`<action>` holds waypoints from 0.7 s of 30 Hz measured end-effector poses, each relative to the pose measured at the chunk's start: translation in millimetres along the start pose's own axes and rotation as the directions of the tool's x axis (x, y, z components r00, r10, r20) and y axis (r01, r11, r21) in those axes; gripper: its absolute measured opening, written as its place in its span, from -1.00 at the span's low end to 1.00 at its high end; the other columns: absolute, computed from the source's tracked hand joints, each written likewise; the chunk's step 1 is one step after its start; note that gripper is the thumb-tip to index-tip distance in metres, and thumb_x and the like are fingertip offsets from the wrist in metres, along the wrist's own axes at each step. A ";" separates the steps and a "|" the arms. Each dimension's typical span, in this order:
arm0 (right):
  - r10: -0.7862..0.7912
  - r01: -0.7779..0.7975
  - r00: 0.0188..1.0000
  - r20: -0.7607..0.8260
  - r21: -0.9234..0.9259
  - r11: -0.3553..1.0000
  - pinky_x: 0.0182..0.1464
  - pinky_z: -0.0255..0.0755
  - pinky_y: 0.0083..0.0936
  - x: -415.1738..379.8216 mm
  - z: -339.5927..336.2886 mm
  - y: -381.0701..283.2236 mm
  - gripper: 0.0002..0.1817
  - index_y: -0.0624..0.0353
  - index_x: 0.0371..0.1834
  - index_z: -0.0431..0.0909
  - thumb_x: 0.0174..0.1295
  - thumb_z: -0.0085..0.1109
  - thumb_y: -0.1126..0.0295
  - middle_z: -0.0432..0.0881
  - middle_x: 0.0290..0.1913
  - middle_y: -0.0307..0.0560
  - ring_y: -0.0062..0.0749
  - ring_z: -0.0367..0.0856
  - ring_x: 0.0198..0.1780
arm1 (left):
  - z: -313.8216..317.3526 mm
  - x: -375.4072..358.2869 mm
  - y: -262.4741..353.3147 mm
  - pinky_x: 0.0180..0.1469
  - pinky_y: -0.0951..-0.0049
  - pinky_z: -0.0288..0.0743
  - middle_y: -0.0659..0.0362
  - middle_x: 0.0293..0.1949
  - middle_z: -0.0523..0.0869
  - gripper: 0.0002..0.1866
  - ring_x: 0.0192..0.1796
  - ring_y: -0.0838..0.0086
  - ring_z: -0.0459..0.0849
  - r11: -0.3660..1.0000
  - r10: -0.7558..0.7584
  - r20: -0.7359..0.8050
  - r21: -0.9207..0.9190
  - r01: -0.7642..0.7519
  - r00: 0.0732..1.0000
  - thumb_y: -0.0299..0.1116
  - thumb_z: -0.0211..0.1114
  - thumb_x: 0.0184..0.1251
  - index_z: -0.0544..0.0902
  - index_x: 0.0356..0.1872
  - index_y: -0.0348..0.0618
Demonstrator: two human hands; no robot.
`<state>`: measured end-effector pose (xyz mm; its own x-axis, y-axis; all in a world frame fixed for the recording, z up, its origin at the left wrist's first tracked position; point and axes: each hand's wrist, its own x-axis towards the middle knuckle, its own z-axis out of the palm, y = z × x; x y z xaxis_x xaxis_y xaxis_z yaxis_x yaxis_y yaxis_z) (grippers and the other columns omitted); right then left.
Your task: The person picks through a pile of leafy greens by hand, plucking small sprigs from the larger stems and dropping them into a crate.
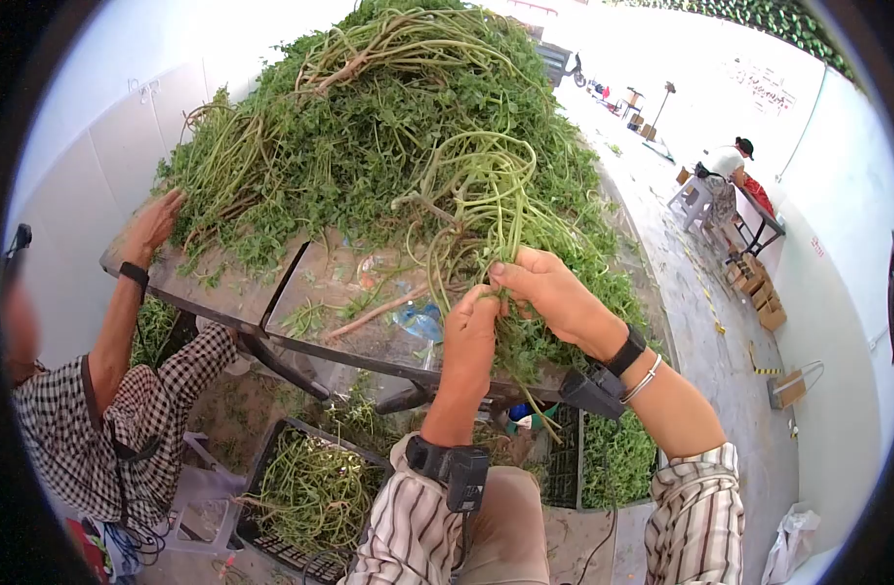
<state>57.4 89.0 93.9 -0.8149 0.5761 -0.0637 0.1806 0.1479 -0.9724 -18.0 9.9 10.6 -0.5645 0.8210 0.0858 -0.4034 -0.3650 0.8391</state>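
Note:
My left hand [469, 336] and my right hand [561, 298] are close together above the near edge of the table [320, 292]. Both have their fingers closed on a bunch of leafy green stems [510, 200], thumbs almost touching. The bunch's pale, curling stems loop upward beyond my fingers, and some greenery hangs below them. Just behind rises a large heap of leafy vines [388, 127], brownish stems lying across its top. A loose brown stem [378, 312] and a piece of blue plastic [419, 320] lie on the tabletop left of my hands.
At left a seated co-worker in a checked shirt [61, 424] reaches a hand [154, 222] to the heap. Below the table are a black crate of stems [315, 483] and a crate of leafy tops [617, 458]. Another person [728, 166] leans over a table at far right, near cardboard boxes [759, 288].

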 end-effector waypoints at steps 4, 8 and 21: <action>-0.049 0.047 0.999 -0.007 -0.122 0.991 -0.56 0.18 -0.66 4.7 -3.2 6.5 -0.77 0.17 -0.38 0.44 0.28 0.04 0.23 0.43 -0.48 -0.33 -0.71 0.30 -0.51 | 3.8 2.2 -3.8 -0.49 0.56 0.05 0.37 -0.56 0.29 -0.86 -0.52 0.70 0.14 0.998 -0.021 -0.073 -0.067 0.016 0.997 -0.36 0.02 0.22 0.48 -0.45 -0.16; 0.006 -0.006 1.000 0.006 -0.111 0.994 -0.56 0.17 -0.66 3.9 -6.6 2.2 -0.76 0.17 -0.38 0.44 0.27 0.04 0.21 0.39 -0.50 -0.34 -0.70 0.28 -0.54 | 2.0 3.9 -11.0 -0.44 0.59 0.13 0.35 -0.51 0.36 -0.88 -0.47 0.67 0.23 0.891 0.369 -0.087 0.317 -0.326 0.925 -0.42 -0.01 0.19 0.46 -0.48 -0.15; -0.101 -0.038 0.925 -0.366 -0.354 0.934 -0.56 0.12 -0.54 30.2 -115.7 -7.8 -0.76 0.15 -0.55 0.50 0.13 0.13 0.23 0.34 -0.59 -0.33 -0.64 0.27 -0.54 | -27.1 5.0 19.7 -0.33 0.50 0.32 0.35 -0.39 0.39 -0.86 -0.35 0.57 0.40 0.925 -0.039 -0.184 -0.378 -0.034 0.982 -0.29 -0.11 0.27 0.31 -0.50 0.07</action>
<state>95.1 198.3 125.5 -0.5703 0.8123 0.1219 0.3946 0.4011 -0.8267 -48.3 -5.2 13.0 -0.6711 0.7399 -0.0472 -0.6260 -0.5314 0.5707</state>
